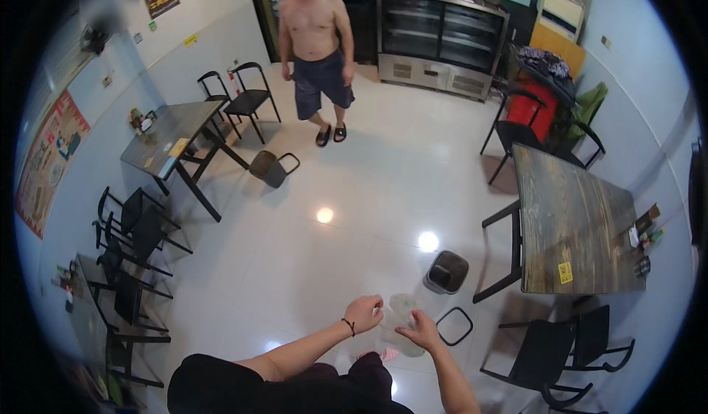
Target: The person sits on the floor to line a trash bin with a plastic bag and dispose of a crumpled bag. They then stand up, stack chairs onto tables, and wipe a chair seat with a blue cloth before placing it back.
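Note:
A thin, see-through plastic bag (403, 308) hangs in front of me between my two hands. My left hand (363, 313) is closed at the bag's left side, fingers curled in a pinch; the film at its fingertips is too faint to make out well. My right hand (420, 332) grips the bag's right side between thumb and fingers. Just beyond the bag, a dark, square-mouthed trash bin (447, 272) stands upright on the floor. Its loose black rim frame (455, 326) lies on the tiles to the right of my right hand.
A second bin (267, 169) lies tipped near the left table (166, 135), a black frame (290, 165) beside it. A shirtless person (316, 45) stands beyond. On the right are a wooden table (575, 222) and black chairs (546, 351); a glass display cabinet (440, 38) stands at the back.

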Motion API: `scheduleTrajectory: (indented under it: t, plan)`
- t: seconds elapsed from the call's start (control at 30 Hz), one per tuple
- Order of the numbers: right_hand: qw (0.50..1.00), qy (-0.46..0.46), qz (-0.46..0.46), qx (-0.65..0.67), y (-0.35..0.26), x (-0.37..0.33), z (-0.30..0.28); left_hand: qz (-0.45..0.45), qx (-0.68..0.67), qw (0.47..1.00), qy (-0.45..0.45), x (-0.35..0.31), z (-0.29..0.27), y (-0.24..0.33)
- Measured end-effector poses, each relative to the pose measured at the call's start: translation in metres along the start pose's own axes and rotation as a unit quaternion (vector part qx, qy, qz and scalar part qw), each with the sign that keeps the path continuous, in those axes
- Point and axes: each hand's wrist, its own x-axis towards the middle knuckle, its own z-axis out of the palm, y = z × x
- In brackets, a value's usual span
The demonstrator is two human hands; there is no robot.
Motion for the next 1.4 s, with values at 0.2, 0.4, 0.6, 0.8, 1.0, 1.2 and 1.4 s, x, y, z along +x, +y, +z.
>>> scheduleTrajectory:
  t: [0.2, 0.4, 0.6, 0.8, 1.0, 1.2, 1.4]
  plan:
    - [0.997, 0.027, 0.062, 0.034, 0.069, 0.044, 0.002, -0.054, -0.059, 0.996, -0.028, 0.076, 0.032, 0.001]
    - [0.985, 0.136, 0.100, 0.023, 0.122, 0.085, 0.048, -0.122, -0.065, 0.976, -0.169, 0.107, 0.066, -0.026]
    - [0.968, 0.114, 0.216, 0.060, 0.177, 0.104, 0.083, -0.088, -0.014, 0.978, -0.190, 0.142, 0.124, -0.105]
    - [0.907, 0.059, 0.374, 0.187, 0.242, 0.123, 0.117, -0.073, 0.003, 0.974, -0.213, 0.207, 0.164, -0.189]
    - [0.915, 0.051, 0.362, 0.170, 0.322, 0.163, 0.188, -0.098, -0.056, 0.982, -0.150, 0.264, 0.196, -0.263]
    - [0.967, 0.071, 0.229, -0.082, 0.328, 0.239, 0.226, -0.273, -0.391, 0.864, -0.162, 0.304, 0.197, -0.261]
    - [0.897, 0.206, 0.161, 0.356, 0.312, 0.321, 0.205, -0.200, -0.626, 0.726, -0.202, 0.323, 0.206, -0.255]
